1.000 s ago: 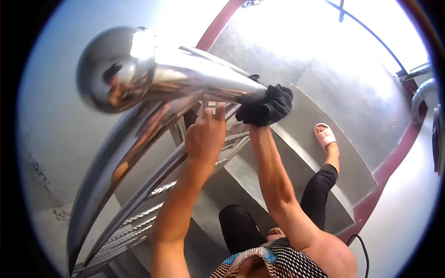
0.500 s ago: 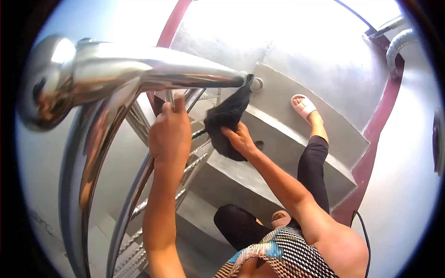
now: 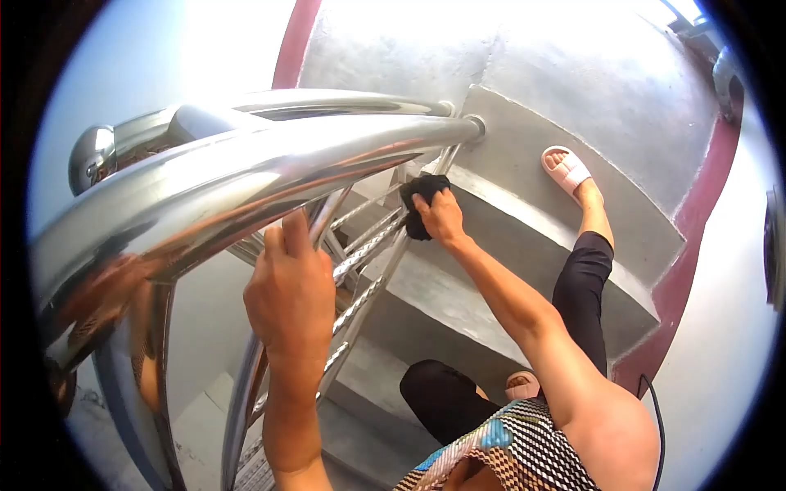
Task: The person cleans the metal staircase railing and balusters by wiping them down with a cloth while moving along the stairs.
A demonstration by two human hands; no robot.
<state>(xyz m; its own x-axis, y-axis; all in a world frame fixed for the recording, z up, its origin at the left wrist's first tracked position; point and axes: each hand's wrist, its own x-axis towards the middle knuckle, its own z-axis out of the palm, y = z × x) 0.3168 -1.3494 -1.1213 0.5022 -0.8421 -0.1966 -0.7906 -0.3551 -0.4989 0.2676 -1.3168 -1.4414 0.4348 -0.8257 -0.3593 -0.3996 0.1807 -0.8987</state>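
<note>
Leftmost, the ball finial (image 3: 92, 157) bulges at the polished steel handrail (image 3: 246, 168), where a careless swing of my arm could knock my knuckles. Beneath that rail my left fingers (image 3: 296, 237) are curled up; whether they close round a post I cannot tell, as the rail hides their tips. Were they only resting there, smooth metal would give me poor hold if I overbalanced. Further right, the twisted bars (image 3: 368, 245) could snag the black cloth (image 3: 416, 225), which sits bunched at their far ends, gripped in my right fingers (image 3: 423, 204); a sudden tug might pinch me between bars. My feet straddle concrete steps (image 3: 446, 307), so leaning too far could slide a pink slipper (image 3: 566, 170) off its edge.
</note>
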